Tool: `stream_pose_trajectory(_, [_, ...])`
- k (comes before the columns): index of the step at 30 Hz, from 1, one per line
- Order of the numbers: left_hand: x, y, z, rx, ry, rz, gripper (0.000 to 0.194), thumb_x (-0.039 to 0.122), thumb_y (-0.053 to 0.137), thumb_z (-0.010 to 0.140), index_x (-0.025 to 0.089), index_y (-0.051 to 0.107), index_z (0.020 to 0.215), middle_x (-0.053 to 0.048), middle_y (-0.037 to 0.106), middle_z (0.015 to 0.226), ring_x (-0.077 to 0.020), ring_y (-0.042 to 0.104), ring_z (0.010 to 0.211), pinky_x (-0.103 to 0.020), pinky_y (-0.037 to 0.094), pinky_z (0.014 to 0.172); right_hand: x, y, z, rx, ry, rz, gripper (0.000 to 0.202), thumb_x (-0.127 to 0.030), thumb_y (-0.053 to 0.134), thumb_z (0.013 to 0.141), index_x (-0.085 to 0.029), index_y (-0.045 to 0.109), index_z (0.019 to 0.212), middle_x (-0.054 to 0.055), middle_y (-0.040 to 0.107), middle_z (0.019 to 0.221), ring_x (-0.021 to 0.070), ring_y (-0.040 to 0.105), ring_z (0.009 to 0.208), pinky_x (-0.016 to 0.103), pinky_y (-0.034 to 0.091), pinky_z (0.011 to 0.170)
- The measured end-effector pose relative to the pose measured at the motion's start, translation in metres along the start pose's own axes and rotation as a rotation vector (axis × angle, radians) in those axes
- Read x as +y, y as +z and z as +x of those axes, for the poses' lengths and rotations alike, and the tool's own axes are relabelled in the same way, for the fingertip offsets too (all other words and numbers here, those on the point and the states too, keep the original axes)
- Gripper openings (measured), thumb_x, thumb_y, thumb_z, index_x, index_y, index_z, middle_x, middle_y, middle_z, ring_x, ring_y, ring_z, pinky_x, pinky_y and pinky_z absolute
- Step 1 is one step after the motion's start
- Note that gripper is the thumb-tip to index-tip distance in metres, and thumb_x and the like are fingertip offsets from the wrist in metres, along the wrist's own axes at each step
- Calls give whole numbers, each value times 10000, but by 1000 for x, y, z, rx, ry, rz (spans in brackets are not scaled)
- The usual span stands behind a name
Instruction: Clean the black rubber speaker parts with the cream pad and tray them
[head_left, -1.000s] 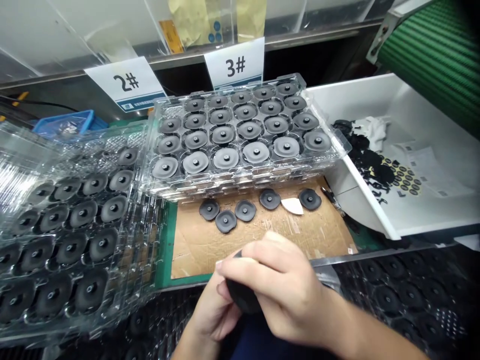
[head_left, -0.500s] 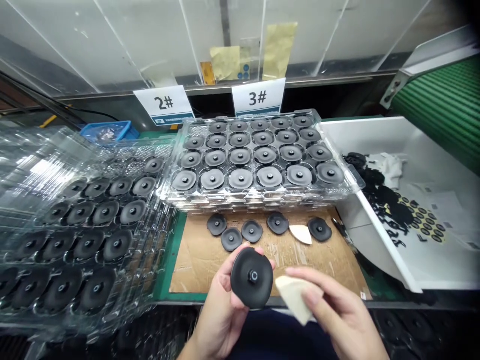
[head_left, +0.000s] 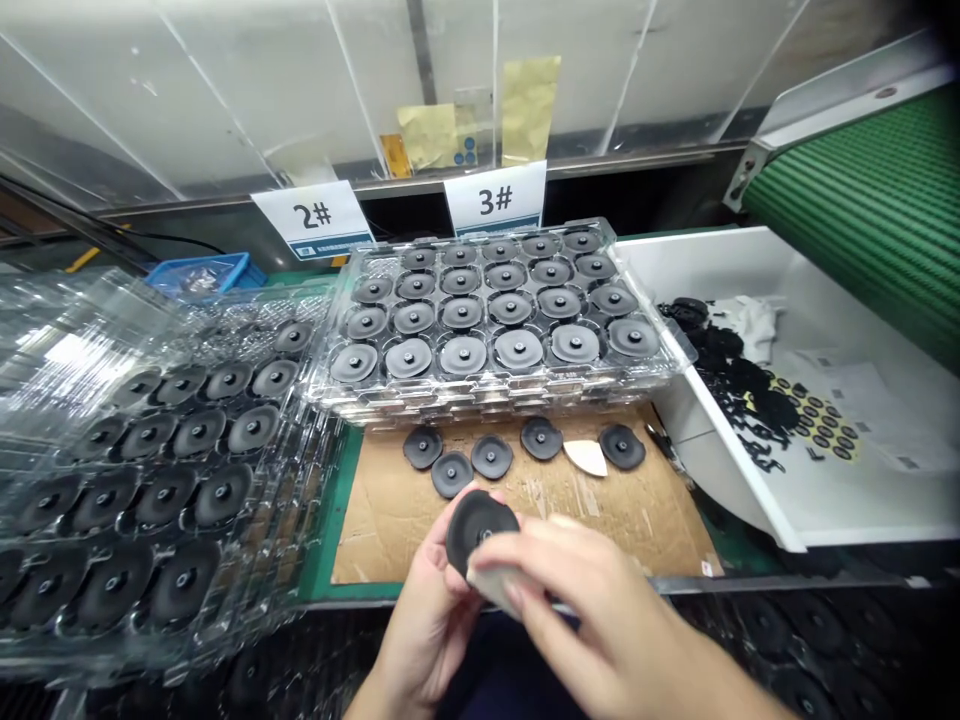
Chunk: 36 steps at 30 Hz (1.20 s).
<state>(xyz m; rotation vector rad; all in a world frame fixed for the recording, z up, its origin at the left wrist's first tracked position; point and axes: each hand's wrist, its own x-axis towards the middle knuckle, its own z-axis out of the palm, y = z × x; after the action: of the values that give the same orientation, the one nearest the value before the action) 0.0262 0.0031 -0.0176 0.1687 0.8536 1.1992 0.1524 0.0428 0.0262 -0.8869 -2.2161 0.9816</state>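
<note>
My left hand point(head_left: 431, 610) grips a round black disc point(head_left: 474, 520) by its edge, low at the centre, with the disc's hub side facing up. A pale wedge-shaped pad point(head_left: 496, 585) is pinched in my right hand point(head_left: 577, 590) and lies against the disc's lower right part, where my fingers partly hide both. Beyond my hands, several similar discs point(head_left: 492, 457) rest on a brown cardboard sheet point(head_left: 405, 540). Between two of them lies a second cream wedge pad point(head_left: 586, 457).
Behind the cardboard stands a stacked clear tray point(head_left: 487, 385) filled with black discs. More clear trays point(head_left: 289, 480) with discs are at the left, beside a blue basket point(head_left: 244, 272). A white bin point(head_left: 739, 480) holds black parts at the right, near a green ribbed roller point(head_left: 870, 190).
My right hand has moved left and brought the pad onto the disc. The disc in my left hand is now tilted and slightly further left. The whole view has shifted a little.
</note>
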Motion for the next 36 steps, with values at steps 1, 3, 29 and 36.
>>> stream_pose_trajectory(1, [-2,0,0,0,-13,6,495,310,780,555,236,638,1023,-48,667,1028,-203,613,937,-289,458,870,0,0,2,36,21,-28,280,-92,425,835,-181,554,1067,42,641,925,170,571,789,320,453,719])
stream_pose_trajectory(3, [-4,1,1,-1,-43,8,391,287,741,624,215,649,997,-50,683,967,-188,617,925,-299,432,916,-2,0,4,160,-10,-98,307,-109,403,840,-133,532,1118,84,628,917,201,556,797,363,434,718])
stream_pose_trajectory(29, [15,-19,-8,-177,-127,-193,537,231,787,556,240,631,1070,-59,608,1195,-234,629,949,-272,486,806,33,-9,14,138,49,-150,289,-141,417,892,-250,606,1082,32,613,886,144,547,805,285,421,717])
stream_pose_trajectory(36, [25,-36,-8,-225,-77,-293,485,163,765,581,232,639,1045,-54,669,1074,-241,639,930,-307,511,781,65,45,-39,-83,337,9,241,-248,432,897,-212,620,1045,25,619,744,146,595,663,246,502,595])
